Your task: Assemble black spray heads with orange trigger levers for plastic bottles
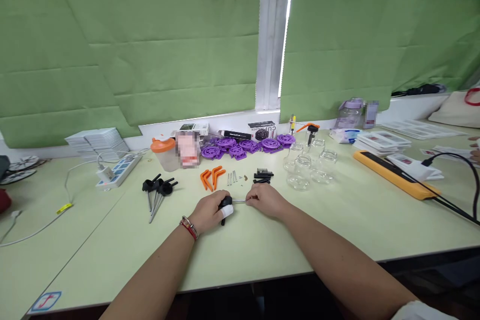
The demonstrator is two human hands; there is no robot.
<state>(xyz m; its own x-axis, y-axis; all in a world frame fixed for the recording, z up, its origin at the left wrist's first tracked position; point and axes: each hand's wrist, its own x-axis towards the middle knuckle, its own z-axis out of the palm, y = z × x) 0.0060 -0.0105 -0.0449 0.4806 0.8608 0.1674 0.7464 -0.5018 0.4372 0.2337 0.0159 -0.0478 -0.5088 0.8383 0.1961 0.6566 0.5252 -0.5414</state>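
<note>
My left hand [213, 211], a white wrap on its thumb, is closed around a black plastic head [226, 202]. From this head a thin metal tube [238, 201] runs right, and my right hand [264, 200] pinches its far end. My right fingers hide that tip. Just beyond the hands lie orange lever pieces [212, 178], small screws [232, 177], tiny metal bits [245, 178] and a little pile of black rods with springs [263, 175]. Similar black heads with tubes [159, 189] rest in a heap on the left.
Clear round bottles [299, 180] stand at right, one bearing a black head with an orange lever [311, 126]. Purple wheel-shaped pieces [240, 147] line the back. An orange-lidded cup [163, 152], a white power strip [120, 172] and an orange power strip [393, 175] with cables surround the workspace.
</note>
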